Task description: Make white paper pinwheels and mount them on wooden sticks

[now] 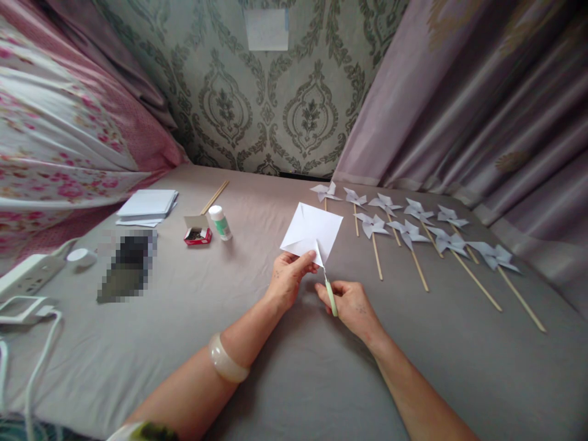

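Observation:
My left hand (pixel 288 277) pinches the near corner of a white paper square (pixel 312 231) and holds it up over the grey sheet. My right hand (pixel 348 303) is closed on small scissors with pale green handles (pixel 331 295). Their blades reach into the paper's near corner, along a diagonal fold line. A pale bangle sits on my left wrist.
Several finished white paper pinwheels on wooden sticks (pixel 407 236) lie in rows at the right. At the left are a stack of white paper (pixel 147 205), a red box of pins (pixel 197 233), a glue bottle (pixel 220 222), spare sticks (pixel 215 196), a power strip (pixel 27 275) and a blurred patch.

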The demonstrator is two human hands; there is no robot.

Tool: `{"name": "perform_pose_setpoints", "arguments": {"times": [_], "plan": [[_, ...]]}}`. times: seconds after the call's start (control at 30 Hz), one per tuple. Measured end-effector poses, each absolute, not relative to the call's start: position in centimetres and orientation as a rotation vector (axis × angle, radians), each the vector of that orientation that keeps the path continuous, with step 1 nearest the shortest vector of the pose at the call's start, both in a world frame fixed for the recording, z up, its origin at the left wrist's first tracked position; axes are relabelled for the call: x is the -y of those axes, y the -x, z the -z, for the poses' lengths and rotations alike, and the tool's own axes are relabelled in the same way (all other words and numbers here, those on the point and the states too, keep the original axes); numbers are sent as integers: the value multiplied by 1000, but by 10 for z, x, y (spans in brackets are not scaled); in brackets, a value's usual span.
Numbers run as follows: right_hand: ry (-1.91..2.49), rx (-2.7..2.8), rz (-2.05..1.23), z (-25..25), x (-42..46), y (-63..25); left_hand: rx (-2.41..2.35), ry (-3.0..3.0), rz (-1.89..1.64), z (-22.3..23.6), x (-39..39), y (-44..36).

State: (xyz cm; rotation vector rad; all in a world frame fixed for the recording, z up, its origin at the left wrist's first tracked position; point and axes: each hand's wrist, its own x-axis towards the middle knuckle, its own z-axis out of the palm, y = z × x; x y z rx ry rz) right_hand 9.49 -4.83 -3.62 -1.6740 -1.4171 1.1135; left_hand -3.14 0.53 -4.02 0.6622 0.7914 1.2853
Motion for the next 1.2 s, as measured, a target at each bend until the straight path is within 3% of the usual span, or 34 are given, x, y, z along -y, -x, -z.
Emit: {"name": "perform_pose_setpoints", "arguments": {"times": [0.73,0.93,1.2], "plan": [[1717,1417,-1124,38,48,-88,-784,-633,-1292,37,-7,33],[1692,1697,-1258,23,65,-104,-872,-604,-1368,41,-12,39],[2214,1870,-674,8,109,-178,-951,-687,-1237,41,-11,40]]}}
